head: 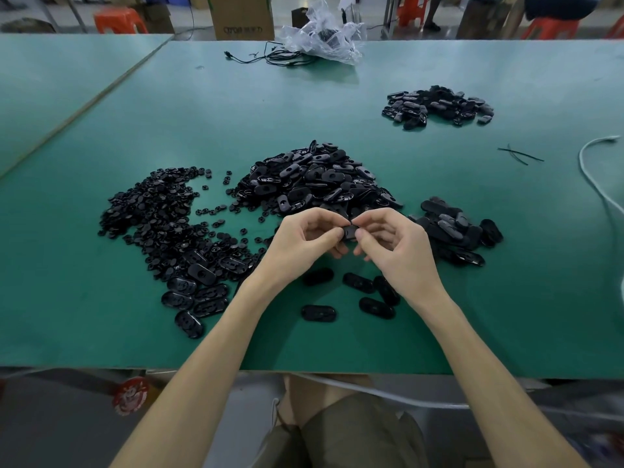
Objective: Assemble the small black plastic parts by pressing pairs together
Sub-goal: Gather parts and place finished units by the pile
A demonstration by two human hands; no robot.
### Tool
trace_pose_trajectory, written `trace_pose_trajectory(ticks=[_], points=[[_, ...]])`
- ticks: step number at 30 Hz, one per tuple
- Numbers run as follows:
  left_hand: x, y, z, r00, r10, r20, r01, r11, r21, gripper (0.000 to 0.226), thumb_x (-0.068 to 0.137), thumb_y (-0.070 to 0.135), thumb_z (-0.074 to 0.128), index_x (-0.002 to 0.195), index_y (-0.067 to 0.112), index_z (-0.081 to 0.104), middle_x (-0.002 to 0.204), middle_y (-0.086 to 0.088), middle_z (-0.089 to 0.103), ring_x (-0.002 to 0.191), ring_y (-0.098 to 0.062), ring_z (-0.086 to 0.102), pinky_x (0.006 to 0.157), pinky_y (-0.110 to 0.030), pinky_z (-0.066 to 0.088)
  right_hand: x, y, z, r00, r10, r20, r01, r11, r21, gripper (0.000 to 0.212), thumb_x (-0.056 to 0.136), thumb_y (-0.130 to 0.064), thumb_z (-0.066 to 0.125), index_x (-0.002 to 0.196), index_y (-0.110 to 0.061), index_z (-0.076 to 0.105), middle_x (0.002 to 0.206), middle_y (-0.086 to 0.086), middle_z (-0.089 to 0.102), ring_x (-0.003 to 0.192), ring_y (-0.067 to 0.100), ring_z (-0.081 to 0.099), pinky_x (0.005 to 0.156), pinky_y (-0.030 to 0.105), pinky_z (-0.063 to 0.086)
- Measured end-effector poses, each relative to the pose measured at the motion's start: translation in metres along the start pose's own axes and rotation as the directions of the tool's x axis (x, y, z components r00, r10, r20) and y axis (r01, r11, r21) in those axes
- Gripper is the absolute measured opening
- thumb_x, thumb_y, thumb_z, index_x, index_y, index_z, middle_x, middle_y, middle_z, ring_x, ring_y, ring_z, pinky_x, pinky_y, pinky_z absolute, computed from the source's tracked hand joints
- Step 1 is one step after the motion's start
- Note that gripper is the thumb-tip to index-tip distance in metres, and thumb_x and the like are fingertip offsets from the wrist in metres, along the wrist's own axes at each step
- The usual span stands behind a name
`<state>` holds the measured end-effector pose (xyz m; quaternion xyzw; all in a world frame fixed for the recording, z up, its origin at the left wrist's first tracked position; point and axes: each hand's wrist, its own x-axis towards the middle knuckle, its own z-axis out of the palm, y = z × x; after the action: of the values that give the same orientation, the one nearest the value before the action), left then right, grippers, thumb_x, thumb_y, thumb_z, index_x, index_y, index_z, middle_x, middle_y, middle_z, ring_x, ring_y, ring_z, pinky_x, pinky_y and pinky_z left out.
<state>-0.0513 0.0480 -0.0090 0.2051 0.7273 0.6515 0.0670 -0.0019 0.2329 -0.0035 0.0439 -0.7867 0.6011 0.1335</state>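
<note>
My left hand (304,243) and my right hand (395,246) meet above the green table (101,315), and both pinch one small black plastic part (349,233) between thumb and fingertips. Most of that part is hidden by my fingers. Just behind my hands lies a big heap of black oval shells (317,180). To the left spreads a pile of small round black pieces (155,217). A few oval shells (319,313) lie loose on the table under my wrists.
A smaller stack of oval parts (456,233) sits right of my hands, another pile (439,106) at the far right. A clear plastic bag (324,32) and black cables lie at the table's far edge. A white cable (594,184) runs along the right side.
</note>
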Motion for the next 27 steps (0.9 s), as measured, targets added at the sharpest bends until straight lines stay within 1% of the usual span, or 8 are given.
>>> trace_pose_trajectory(ticks=[6,12,15,21,27], points=[[0.0006,0.0006,0.0003,1.0,0.008,0.012,-0.009,1.0,0.008,0.013,0.095,-0.004,0.071,0.107,-0.002,0.07,0.086,-0.013,0.076,0.074,-0.022,0.074,0.076,-0.031,0.061,0.0004,0.001,-0.0006,1.0,0.0,0.018,0.001,1.0,-0.009,0.018,0.095,0.0,0.07,0.103,-0.017,0.073,0.089,-0.005,0.076,0.074,0.017,0.076,0.07,0.021,0.058],[0.0004,0.002,0.0018,1.0,0.002,0.013,-0.003,1.0,0.03,0.012,0.093,-0.006,0.072,0.103,0.001,0.07,0.082,-0.007,0.074,0.07,-0.017,0.072,0.074,-0.027,0.059,0.0004,0.003,-0.0008,1.0,-0.013,0.024,0.014,1.0,-0.021,0.019,0.094,0.001,0.07,0.101,-0.017,0.073,0.085,-0.004,0.075,0.073,0.018,0.076,0.073,0.027,0.06],[-0.0005,0.0022,0.0021,1.0,0.006,0.017,-0.007,0.999,0.045,0.012,0.093,-0.006,0.071,0.104,-0.001,0.07,0.083,-0.007,0.074,0.071,-0.016,0.072,0.075,-0.026,0.059,-0.0001,0.003,-0.0004,0.999,-0.015,0.03,0.016,0.999,-0.028,0.019,0.095,0.0,0.07,0.1,-0.018,0.073,0.085,-0.005,0.075,0.073,0.017,0.076,0.073,0.027,0.06],[-0.0016,0.0041,0.0012,1.0,0.015,0.014,-0.015,0.999,0.041,0.014,0.093,-0.005,0.071,0.108,-0.005,0.07,0.086,-0.009,0.075,0.076,-0.019,0.074,0.077,-0.03,0.061,-0.0003,0.0021,-0.0005,1.0,-0.022,0.014,0.023,0.999,-0.046,0.019,0.094,0.0,0.071,0.1,-0.019,0.072,0.088,-0.005,0.076,0.074,0.018,0.076,0.074,0.029,0.061],[-0.0028,0.0053,0.0024,1.0,0.014,0.004,-0.014,0.996,0.091,0.014,0.093,-0.006,0.072,0.106,-0.004,0.071,0.084,-0.006,0.075,0.073,-0.016,0.073,0.076,-0.027,0.06,-0.0018,0.0022,-0.0007,1.0,-0.025,0.017,0.026,0.997,-0.068,0.022,0.094,0.001,0.071,0.1,-0.02,0.072,0.088,-0.006,0.076,0.075,0.017,0.076,0.076,0.028,0.062]])
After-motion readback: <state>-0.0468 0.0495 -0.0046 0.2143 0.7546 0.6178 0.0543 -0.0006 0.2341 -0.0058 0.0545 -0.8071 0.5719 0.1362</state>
